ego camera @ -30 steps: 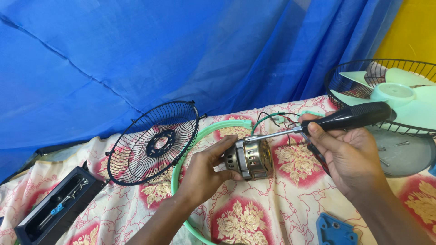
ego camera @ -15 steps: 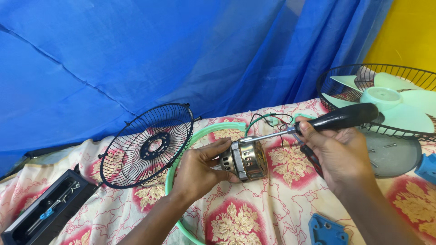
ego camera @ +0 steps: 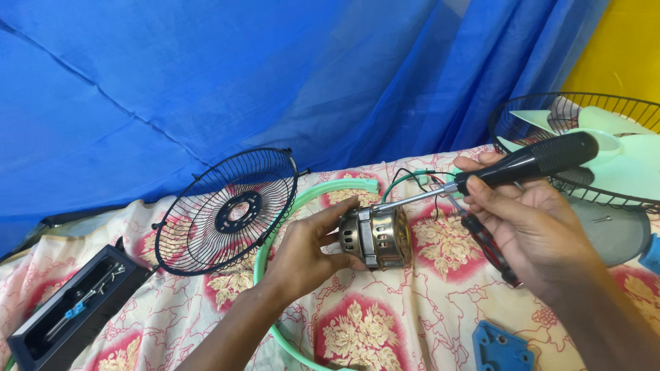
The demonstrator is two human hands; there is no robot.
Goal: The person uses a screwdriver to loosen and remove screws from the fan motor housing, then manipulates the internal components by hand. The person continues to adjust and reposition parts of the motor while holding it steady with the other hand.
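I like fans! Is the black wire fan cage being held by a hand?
No, the black wire fan guard stands untouched on the cloth; the left hand holds the motor.

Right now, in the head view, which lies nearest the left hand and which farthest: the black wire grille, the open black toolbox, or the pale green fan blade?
1. Black wire grille, just left of the left hand.
2. Open black toolbox, lower left corner.
3. Pale green fan blade, far right.

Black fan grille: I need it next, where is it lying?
In the head view, the black fan grille leans left of centre against the blue curtain, just left of the left hand.
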